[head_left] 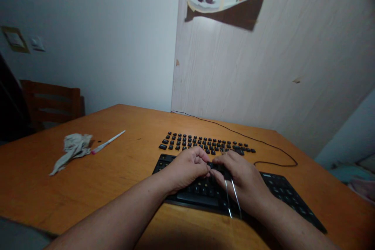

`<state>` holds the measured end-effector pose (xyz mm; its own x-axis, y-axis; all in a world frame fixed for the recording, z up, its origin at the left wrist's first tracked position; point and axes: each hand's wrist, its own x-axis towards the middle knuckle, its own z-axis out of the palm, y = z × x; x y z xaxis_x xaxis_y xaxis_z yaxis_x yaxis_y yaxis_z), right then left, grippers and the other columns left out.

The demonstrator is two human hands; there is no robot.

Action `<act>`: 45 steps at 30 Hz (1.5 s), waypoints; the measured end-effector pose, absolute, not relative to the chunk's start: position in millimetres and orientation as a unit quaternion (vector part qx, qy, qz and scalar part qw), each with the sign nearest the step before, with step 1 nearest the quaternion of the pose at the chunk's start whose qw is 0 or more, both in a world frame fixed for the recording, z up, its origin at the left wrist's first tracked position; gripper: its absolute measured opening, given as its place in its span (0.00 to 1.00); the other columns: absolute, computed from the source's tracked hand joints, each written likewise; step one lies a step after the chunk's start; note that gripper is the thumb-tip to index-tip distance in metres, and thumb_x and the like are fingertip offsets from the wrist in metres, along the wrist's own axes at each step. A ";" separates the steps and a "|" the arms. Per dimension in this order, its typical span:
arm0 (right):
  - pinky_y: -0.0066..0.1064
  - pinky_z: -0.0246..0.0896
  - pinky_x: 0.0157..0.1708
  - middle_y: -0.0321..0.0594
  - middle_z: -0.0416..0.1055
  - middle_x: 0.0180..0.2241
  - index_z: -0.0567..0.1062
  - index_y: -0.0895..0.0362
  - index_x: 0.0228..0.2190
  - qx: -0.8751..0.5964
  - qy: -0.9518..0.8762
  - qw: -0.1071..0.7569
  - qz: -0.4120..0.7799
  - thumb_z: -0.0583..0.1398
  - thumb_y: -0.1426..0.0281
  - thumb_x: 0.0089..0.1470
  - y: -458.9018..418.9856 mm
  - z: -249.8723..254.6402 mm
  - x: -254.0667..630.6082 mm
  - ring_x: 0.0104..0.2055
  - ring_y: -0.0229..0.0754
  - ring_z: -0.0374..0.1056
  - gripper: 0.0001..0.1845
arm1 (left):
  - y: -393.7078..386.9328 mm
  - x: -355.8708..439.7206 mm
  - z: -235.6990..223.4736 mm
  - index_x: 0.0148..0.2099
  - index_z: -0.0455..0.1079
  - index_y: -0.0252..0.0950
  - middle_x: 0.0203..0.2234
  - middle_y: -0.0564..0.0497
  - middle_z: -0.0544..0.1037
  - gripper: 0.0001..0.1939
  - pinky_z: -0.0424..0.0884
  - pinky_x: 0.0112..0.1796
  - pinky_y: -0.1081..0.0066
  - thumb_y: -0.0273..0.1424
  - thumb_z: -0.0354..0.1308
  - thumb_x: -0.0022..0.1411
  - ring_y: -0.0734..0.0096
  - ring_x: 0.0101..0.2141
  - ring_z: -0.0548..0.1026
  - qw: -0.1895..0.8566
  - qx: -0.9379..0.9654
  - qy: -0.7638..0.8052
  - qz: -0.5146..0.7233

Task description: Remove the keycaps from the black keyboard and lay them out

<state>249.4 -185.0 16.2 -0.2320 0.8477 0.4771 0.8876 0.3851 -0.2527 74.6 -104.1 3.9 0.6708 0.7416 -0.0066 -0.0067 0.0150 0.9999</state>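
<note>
A black keyboard [199,200] lies on the table under both hands, with many of its keycaps off. My left hand [187,168] is closed in a pinch on a small black keycap [209,164] above the keyboard's middle. Close beside it, my right hand [238,172] is closed, its fingertips near the same keycap. Two thin metal prongs of a wire keycap puller [233,195] stick out below the right palm; its other end is mostly hidden by the fingers. Loose keycaps [199,141] stand in rows just behind the keyboard.
On the wooden table [96,191], a crumpled cloth [75,146] and a white brush-like stick [109,140] with a pink end lie at the left. A black cable [234,129] curves behind the keycaps to the right. A wall stands behind; a wooden chair [52,99] is far left.
</note>
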 end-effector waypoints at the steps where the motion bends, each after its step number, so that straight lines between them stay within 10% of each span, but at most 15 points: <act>1: 0.33 0.61 0.35 0.41 0.69 0.34 0.74 0.52 0.38 -0.552 -0.786 0.275 -0.037 0.59 0.70 0.57 -184.8 15.9 249.0 0.37 0.44 0.66 0.06 | -104.3 74.6 3.7 0.37 0.64 0.35 0.23 0.55 0.73 0.11 0.63 0.30 0.76 0.24 0.58 0.50 0.76 0.27 0.72 0.653 0.641 0.287 0.282; 45: 0.31 0.54 0.31 0.44 0.74 0.35 0.80 0.54 0.34 -0.674 -0.731 0.107 -0.020 0.61 0.69 0.51 -101.5 -2.3 313.2 0.35 0.44 0.68 0.09 | -82.1 55.6 18.6 0.39 0.68 0.34 0.29 0.53 0.73 0.10 0.64 0.33 0.72 0.34 0.58 0.57 0.73 0.30 0.70 0.499 0.670 0.349 0.423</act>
<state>313.2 -101.5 -2.3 -0.0689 0.9806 0.1837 0.9892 0.0910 -0.1147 55.6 -82.1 18.6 0.3974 0.8910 0.2193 0.0455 -0.2578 0.9651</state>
